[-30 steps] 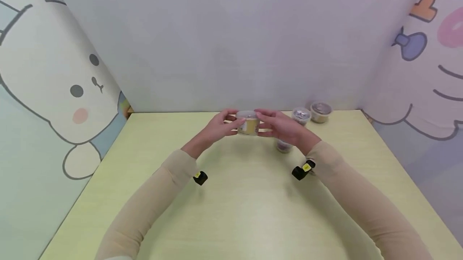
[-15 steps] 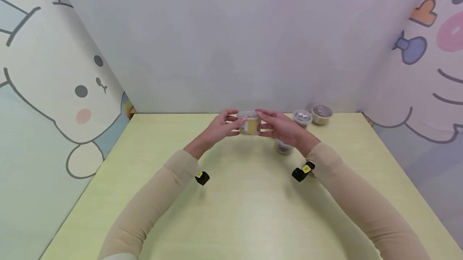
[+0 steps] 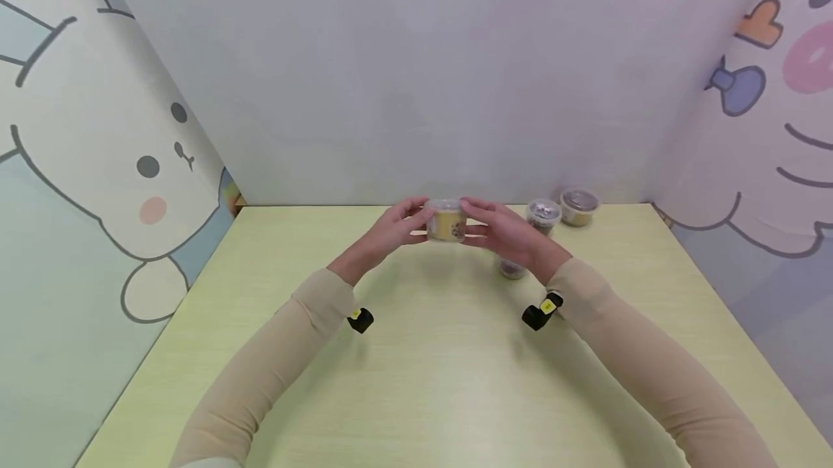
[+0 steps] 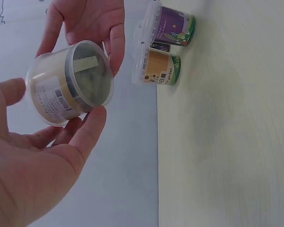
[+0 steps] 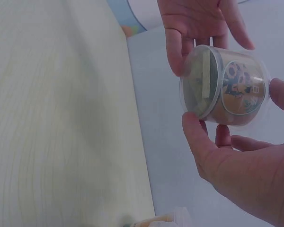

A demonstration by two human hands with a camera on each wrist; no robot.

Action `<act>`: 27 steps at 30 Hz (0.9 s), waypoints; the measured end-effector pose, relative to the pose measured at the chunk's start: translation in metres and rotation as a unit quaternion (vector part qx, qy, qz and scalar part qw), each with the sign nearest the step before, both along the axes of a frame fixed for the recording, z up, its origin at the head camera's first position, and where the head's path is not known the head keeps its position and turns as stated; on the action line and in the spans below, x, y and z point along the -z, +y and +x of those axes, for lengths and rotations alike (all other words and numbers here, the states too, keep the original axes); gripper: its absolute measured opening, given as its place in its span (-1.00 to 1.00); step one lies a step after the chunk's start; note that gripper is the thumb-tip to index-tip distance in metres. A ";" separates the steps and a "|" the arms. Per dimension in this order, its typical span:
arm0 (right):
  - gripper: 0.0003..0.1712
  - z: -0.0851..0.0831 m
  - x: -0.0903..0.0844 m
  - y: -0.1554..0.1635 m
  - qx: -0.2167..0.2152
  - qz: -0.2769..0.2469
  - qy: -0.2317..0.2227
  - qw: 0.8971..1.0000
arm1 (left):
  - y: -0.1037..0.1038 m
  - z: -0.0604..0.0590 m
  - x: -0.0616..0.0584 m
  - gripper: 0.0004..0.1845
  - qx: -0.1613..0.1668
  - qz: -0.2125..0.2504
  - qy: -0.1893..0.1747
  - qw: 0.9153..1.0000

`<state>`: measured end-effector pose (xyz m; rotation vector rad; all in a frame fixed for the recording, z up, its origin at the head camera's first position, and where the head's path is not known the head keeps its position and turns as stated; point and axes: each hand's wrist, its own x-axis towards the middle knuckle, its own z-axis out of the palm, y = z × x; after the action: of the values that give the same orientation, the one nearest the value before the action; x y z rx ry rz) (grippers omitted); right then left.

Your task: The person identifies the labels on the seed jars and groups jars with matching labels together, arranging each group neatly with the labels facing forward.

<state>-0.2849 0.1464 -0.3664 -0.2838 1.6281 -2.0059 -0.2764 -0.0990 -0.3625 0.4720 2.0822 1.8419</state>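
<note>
A small round clear plastic tub (image 3: 447, 225) with a yellow printed label is held upright above the back of the table, between both hands. My left hand (image 3: 390, 228) grips its left side with thumb and fingers, and my right hand (image 3: 504, 229) grips its right side the same way. In the left wrist view a white barcode sticker (image 4: 53, 101) shows on the wall. A flower print (image 5: 240, 87) faces the right wrist camera. Through the see-through base a pale strip (image 5: 206, 74) is visible inside.
Behind and below my right hand stand several similar lidded tubs: one at the back right (image 3: 578, 207), another beside it (image 3: 543, 213), and one nearer (image 3: 512, 270), partly hidden. A grey-white wall panel (image 3: 416, 92) rises behind the pale table (image 3: 429, 367).
The tub has turned slightly between my fingers, so its white patch has slipped out of the head view and the printed pattern shows more. Both hands stay nearly in place.
</note>
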 end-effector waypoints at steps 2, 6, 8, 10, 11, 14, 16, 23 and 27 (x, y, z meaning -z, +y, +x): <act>-0.35 0.002 0.000 -0.003 0.001 0.004 0.005 1.000 | 0.002 0.001 0.002 -0.34 -0.002 -0.005 0.006 1.000; -0.40 0.006 0.003 -0.006 -0.004 0.010 -0.002 1.000 | 0.004 0.008 0.006 -0.32 -0.010 -0.025 0.017 0.999; -0.39 0.008 0.005 -0.007 -0.003 0.008 -0.007 1.000 | 0.003 0.010 0.007 -0.31 -0.017 -0.028 0.018 0.999; -0.36 0.010 0.005 -0.007 -0.002 -0.002 -0.009 1.000 | -0.002 0.010 0.007 -0.29 -0.019 -0.022 0.017 0.999; -0.34 0.010 0.005 -0.007 0.001 -0.006 -0.011 1.000 | -0.004 0.010 0.006 -0.30 -0.018 -0.018 0.017 1.000; -0.30 0.012 0.001 -0.007 0.012 -0.013 -0.016 1.000 | -0.008 0.009 0.003 -0.32 -0.012 -0.013 0.018 1.000; -0.27 0.012 -0.002 -0.008 0.026 -0.013 -0.022 0.999 | -0.008 0.008 0.002 -0.35 -0.008 -0.010 0.021 1.000; -0.28 0.013 -0.005 -0.015 0.040 -0.013 -0.022 0.999 | -0.011 0.008 0.001 -0.32 -0.018 -0.016 0.043 0.999; -0.28 0.012 -0.001 -0.021 0.037 -0.010 -0.029 0.999 | -0.017 0.008 0.004 -0.32 -0.021 -0.019 0.044 0.999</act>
<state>-0.2730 0.1258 -0.3651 -0.1746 1.6046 -2.0671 -0.2685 -0.1158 -0.3667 0.5108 2.1963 1.8327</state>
